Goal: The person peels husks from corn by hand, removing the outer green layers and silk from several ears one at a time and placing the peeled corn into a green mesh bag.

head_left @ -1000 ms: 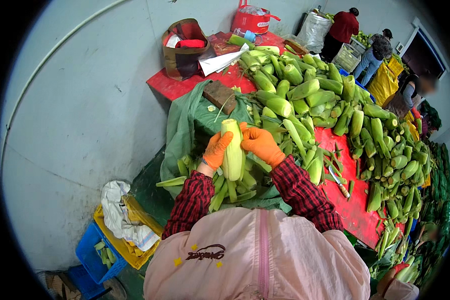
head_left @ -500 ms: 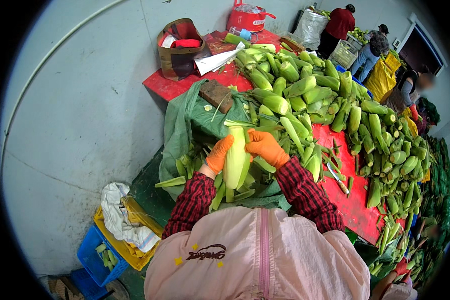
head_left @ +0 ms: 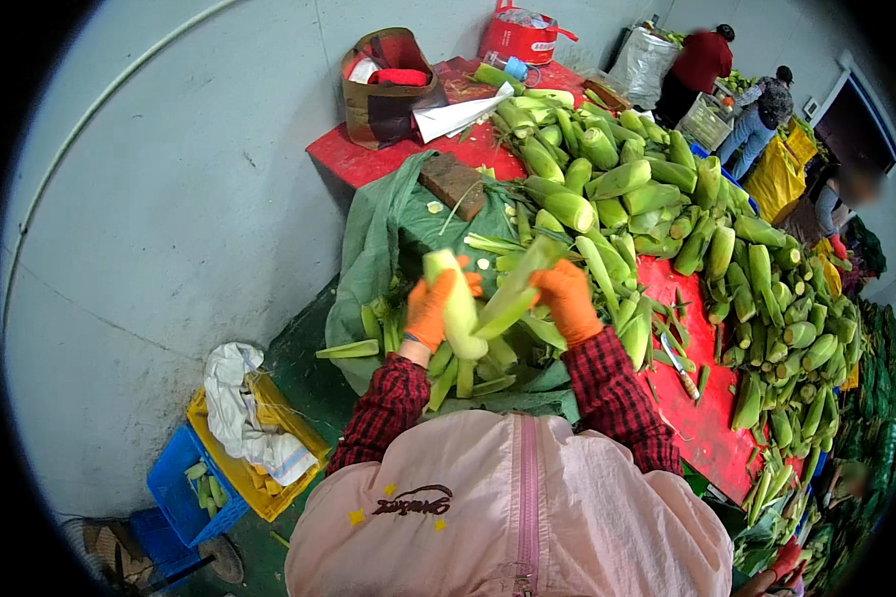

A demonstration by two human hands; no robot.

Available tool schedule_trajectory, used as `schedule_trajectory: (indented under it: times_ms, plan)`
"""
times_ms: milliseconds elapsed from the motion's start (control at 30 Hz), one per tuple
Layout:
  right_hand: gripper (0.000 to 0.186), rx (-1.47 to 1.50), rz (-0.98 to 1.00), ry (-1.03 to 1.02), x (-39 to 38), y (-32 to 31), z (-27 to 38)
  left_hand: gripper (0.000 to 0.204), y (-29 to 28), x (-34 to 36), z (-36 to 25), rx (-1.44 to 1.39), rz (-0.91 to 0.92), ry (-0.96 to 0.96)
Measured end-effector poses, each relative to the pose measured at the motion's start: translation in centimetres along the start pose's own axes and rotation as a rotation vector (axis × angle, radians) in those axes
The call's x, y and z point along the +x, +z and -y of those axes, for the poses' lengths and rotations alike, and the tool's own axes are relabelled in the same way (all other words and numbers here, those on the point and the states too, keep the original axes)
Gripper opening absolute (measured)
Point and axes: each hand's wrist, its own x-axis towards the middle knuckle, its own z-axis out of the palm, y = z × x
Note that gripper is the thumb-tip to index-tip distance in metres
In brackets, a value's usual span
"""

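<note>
My left hand (head_left: 433, 308), in an orange glove, is closed around a pale green ear of corn (head_left: 456, 316) held upright. In my right hand (head_left: 567, 300), also orange-gloved, a strip of green husk (head_left: 513, 289) is pinched; its lower end still meets the ear near the base. Both hands are over a green mesh sack (head_left: 353, 269) spread open, with loose husks (head_left: 458, 383) lying in it below the ear. On the right, a heap of unpeeled corn (head_left: 622, 179) covers much of the red tabletop (head_left: 667, 398).
A knife (head_left: 680, 366) lies on the table right of my arm. Beyond the sack are a brick (head_left: 452, 186), a brown bag (head_left: 388, 95) and a red bag (head_left: 520, 38). Yellow (head_left: 299, 423) and blue (head_left: 174, 488) crates stand low left. Other people (head_left: 702, 65) are at the far right.
My right hand has drawn a husk strip away from the ear to the right, so the two now spread apart in a V. The whole view has shifted slightly.
</note>
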Motion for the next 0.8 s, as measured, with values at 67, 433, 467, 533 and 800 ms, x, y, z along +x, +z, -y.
schedule_trajectory:
  times_ms: [67,433,467,533,800]
  plan:
    - [0.017,-0.265,-0.011,0.017,1.0,-2.8,-1.5,0.064,-2.3,0.1,-1.6,-0.083,-0.124,0.044]
    - [0.074,-0.333,-0.016,0.008,-5.1,-1.8,1.1,0.083,10.2,1.1,1.7,0.867,0.495,0.292]
    - [0.068,-0.205,-0.119,-0.016,-7.6,-3.9,1.3,0.084,12.4,0.8,1.8,1.003,0.61,0.325]
    - [0.062,-0.275,-0.294,-0.263,-13.2,-8.0,2.4,0.082,15.4,1.1,2.9,1.101,0.785,0.379]
    - [0.046,-0.597,-1.066,0.131,-34.1,-24.0,-3.0,0.052,12.4,4.4,10.8,0.614,0.543,-0.235]
